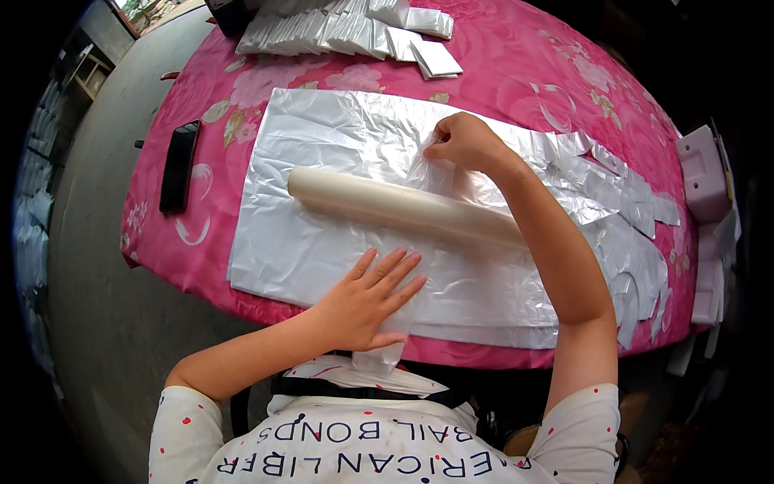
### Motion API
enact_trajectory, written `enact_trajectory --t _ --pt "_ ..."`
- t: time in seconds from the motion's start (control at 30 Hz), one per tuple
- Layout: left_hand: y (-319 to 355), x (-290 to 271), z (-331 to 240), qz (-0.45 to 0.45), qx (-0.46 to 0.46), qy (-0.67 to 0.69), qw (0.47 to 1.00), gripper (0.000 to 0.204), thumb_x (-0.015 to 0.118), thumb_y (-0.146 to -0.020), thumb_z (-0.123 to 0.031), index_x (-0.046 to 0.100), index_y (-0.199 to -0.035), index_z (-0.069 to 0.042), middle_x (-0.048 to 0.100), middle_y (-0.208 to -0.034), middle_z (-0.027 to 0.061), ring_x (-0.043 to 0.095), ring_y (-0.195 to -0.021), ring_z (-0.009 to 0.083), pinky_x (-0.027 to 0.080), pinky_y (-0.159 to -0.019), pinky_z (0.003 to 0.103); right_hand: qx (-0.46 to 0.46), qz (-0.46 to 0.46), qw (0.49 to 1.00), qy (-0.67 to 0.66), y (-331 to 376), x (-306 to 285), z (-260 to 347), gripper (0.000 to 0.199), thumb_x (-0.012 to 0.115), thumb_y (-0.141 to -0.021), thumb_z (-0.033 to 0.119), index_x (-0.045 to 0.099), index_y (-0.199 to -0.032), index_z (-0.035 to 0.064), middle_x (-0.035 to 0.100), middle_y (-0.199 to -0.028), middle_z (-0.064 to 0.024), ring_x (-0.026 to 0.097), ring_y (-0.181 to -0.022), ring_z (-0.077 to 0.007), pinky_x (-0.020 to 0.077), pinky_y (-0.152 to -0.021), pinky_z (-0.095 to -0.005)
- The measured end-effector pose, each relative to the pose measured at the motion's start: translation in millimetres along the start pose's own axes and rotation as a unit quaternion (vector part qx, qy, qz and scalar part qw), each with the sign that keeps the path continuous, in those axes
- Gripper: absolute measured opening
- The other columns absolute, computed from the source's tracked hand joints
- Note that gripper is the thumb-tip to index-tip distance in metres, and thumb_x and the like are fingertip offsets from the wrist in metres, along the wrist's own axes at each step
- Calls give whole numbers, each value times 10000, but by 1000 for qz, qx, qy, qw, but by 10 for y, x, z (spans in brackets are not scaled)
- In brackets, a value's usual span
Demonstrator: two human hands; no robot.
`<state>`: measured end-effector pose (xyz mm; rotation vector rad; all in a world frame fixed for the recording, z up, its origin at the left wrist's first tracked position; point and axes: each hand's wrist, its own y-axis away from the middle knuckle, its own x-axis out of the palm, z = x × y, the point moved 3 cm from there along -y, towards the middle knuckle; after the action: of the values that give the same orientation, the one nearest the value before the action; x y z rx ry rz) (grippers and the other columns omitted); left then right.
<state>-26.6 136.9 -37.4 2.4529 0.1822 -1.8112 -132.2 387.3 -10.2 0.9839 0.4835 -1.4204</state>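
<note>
A stack of thin, silvery-white plastic bags (270,250) lies flat across the table, its cut handle ends fanned out toward the right. On top of it rests a long whitish roll (379,202), slanting from upper left to lower right; my right forearm hides its right end. My left hand (367,298) is spread flat on the near part of the stack, with a strip of clear film under it that hangs over the table edge. Beyond the roll, my right hand (463,145) pinches a gathered bit of plastic film (427,172) between thumb and fingers.
A pink flowered tablecloth (193,262) covers the table. At the left lies a black phone (179,168). Several folded white plastic packets (322,34) are lined up at the far edge. Pale pink plastic containers (704,173) stand by the right edge.
</note>
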Motion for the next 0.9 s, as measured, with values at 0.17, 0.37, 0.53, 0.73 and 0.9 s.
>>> enact_trajectory --t 0.17,0.37,0.53,0.73,0.9 --pt "-77 -39 50 11 33 17 999 808 435 -824 -605 319 -1403 -53 234 -1478 178 202 -1379 314 123 -1112 458 34 -109 990 -79 -109 -133 -267 275 713 -728 240 659 -858 3 662 -804 -124 624 -738 -229 478 -691 -335" --pt "23 42 12 27 66 -28 997 755 396 -850 -590 326 -1406 -84 244 -1479 164 216 -1380 284 139 -1116 441 -144 -228 963 -25 731 -86 127 367 688 -793 270 613 -1074 46 604 -1046 -149 550 -1017 -286 445 -860 -370" --pt "-6 -12 11 41 74 11 996 748 433 -849 -543 286 -1421 -84 202 -1494 161 182 -1390 283 154 -1119 427 -177 -138 969 105 1304 357 76 537 690 -754 183 523 -1258 104 587 -1030 -118 545 -956 -284 440 -843 -376" --pt "4 -28 -8 38 68 15 997 767 435 -843 -565 284 -1423 -87 196 -1496 164 169 -1394 285 152 -1117 426 -79 -234 959 136 1363 79 -401 543 678 -757 139 515 -1274 112 585 -984 -99 547 -902 -277 447 -812 -382" --pt "41 1 -31 31 92 -15 995 757 416 -840 -597 331 -1404 -98 226 -1487 158 189 -1390 281 130 -1118 435 61 -338 916 209 1457 -189 -832 518 676 -771 131 522 -1265 100 591 -969 -104 549 -874 -286 452 -775 -395"
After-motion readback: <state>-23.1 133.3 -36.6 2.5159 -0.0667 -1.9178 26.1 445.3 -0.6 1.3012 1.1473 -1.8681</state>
